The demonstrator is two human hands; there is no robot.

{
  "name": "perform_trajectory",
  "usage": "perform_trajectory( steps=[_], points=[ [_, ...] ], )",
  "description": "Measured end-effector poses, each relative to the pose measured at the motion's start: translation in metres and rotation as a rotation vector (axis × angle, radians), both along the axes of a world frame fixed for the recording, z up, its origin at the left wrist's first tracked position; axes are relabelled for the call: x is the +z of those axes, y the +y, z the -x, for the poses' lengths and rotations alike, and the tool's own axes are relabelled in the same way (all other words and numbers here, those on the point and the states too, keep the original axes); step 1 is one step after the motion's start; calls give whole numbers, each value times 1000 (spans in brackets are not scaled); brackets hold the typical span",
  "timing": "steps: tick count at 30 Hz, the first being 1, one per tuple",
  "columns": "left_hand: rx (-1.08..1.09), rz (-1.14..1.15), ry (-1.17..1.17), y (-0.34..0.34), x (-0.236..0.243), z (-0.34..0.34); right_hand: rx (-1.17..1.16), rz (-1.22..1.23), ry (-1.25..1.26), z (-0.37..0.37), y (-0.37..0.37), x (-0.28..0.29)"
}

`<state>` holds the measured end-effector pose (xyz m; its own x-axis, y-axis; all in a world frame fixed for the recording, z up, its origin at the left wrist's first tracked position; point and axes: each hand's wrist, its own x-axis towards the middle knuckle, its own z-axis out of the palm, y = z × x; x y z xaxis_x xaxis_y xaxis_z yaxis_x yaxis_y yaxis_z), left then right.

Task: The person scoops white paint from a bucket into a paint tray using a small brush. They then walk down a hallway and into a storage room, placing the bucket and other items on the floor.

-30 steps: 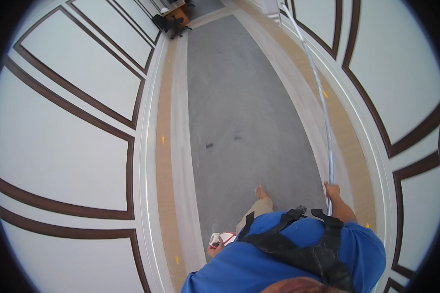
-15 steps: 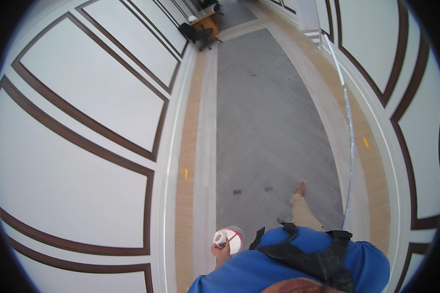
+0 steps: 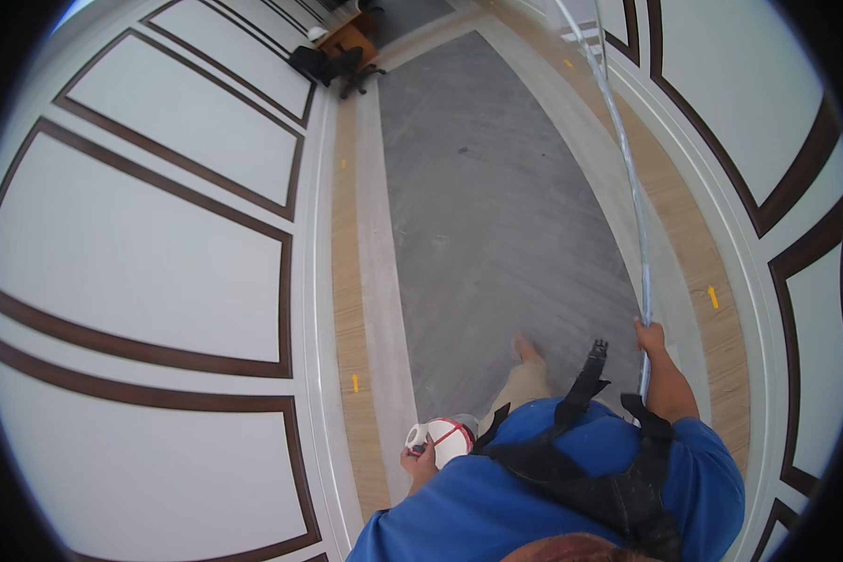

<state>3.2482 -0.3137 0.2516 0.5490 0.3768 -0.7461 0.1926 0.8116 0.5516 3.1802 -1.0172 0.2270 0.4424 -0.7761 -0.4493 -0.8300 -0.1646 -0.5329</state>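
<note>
I look down a corridor over my blue shirt and black chest harness. My right hand [image 3: 650, 335] grips a long, thin, clear pole [image 3: 628, 178] that runs up and away along the right wall. My left hand [image 3: 420, 464] is low at my left side and holds a white roll with a red band [image 3: 440, 437]. One bare foot [image 3: 525, 348] and a tan trouser leg show on the grey floor ahead of me.
The grey floor strip [image 3: 496, 215] has pale and wood-coloured borders with small yellow arrow marks [image 3: 713, 297]. White walls with dark brown panel trim [image 3: 159, 281] close in on both sides. A wooden desk and dark chairs [image 3: 342, 56] stand at the far end.
The view has shifted along the corridor. My right hand is now in sight on the pole, and my left hand with the white roll sits a little higher.
</note>
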Motion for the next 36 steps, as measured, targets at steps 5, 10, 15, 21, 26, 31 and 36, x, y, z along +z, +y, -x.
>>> perform_trajectory(
  steps=[5, 10, 15, 21, 26, 31, 36],
  points=[
    [189, 284, 83, -57, -41, -157, -76, 140, 83, -114, -61, -22],
    [-133, -104, 85, -124, -43, -301, -224, -32, 306, -157, -89, -40],
    [-460, -335, 22, -176, -36, -460, -226, -114, 271, -242, -81, -8],
    [39, 211, 96, -244, -41, -653, -240, -212, 273, -388, -127, -51],
    [230, 356, 4, -326, -26, -772, -101, -201, 255, -530, -239, -95],
    [314, 272, 102, -421, 24, -905, 158, -136, 198, -696, -359, -90],
    [-501, -467, -27, -515, 42, -992, -280, -223, -69, -851, -466, -45]
  ],
)
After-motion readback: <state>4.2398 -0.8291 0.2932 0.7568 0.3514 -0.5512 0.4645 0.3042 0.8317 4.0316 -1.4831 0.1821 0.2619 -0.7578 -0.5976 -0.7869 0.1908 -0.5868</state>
